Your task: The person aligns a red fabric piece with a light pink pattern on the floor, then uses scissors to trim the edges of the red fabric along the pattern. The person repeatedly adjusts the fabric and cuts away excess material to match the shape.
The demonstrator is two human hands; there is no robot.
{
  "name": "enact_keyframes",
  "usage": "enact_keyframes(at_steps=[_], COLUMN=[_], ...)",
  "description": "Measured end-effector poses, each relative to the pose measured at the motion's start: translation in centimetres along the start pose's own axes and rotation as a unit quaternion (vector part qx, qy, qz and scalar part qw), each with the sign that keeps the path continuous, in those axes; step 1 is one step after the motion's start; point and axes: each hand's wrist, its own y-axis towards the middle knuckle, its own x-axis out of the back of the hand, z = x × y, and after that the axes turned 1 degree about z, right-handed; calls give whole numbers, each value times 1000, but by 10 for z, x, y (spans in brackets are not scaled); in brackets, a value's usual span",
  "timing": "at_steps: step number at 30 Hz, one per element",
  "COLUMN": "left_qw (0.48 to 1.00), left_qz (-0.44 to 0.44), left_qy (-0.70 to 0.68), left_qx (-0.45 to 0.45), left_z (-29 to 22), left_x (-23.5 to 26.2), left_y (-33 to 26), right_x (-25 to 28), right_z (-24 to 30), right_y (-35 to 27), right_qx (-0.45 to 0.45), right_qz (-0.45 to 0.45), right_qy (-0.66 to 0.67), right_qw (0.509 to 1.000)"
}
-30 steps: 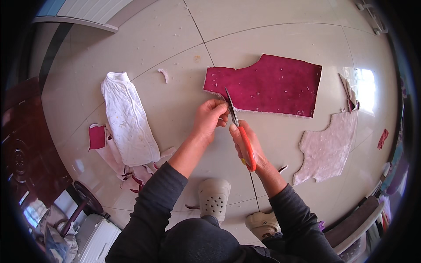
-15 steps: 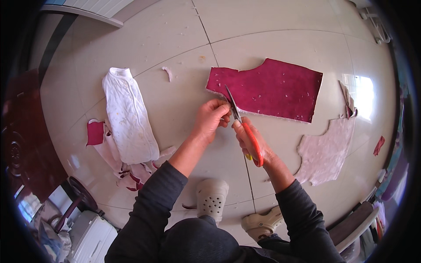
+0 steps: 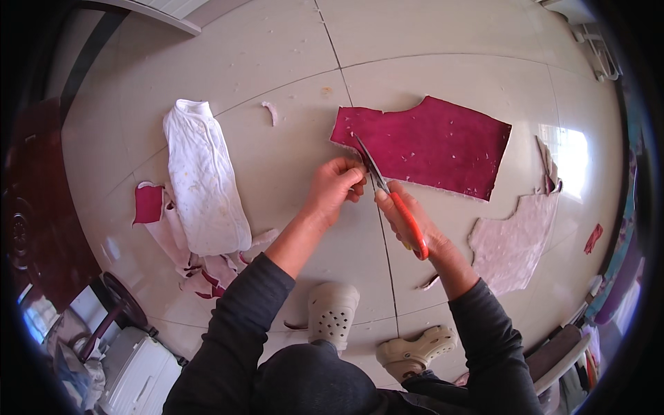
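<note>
A burgundy piece of cut fabric (image 3: 436,149) with a pale fuzzy edge lies flat on the tiled floor ahead of me. At its near left edge, my left hand (image 3: 337,188) is closed in a pinch on the fabric's border; the fingertips partly hide the spot. My right hand (image 3: 408,211) grips orange-red handled scissors (image 3: 417,238), with a bit of yellow showing inside the handle. Their blades point away from me and slightly left, over the fabric's left part beside my left fingertips. How far apart the blades are is hard to tell.
A white patterned garment (image 3: 206,183) lies at left, with pink and burgundy scraps (image 3: 176,232) beside it. To the right rests a pale pink cut piece (image 3: 515,242). Small scraps and lint dot the tiles. My beige clogs (image 3: 332,315) stand close below my hands.
My right hand has shifted slightly right with the scissors, whose handles look turned and less of the yellow shows. The left hand keeps its pinch. The whole view has shifted a little.
</note>
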Motion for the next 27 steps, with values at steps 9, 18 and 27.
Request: enact_keyframes(at_steps=[9,18,27], left_qw=[1000,1000,1000], left_qz=[11,6,7], left_qy=[8,5,6], left_qx=[-3,-1,-5], left_z=[0,-1,-3], left_x=[3,6,8], left_y=[1,0,-1], right_x=[20,34,44], right_z=[22,27,46], right_y=[1,6,18], right_qx=[-6,35,55], right_qz=[-5,9,47], right_qy=[-134,-171,-248], right_qw=[991,985,966])
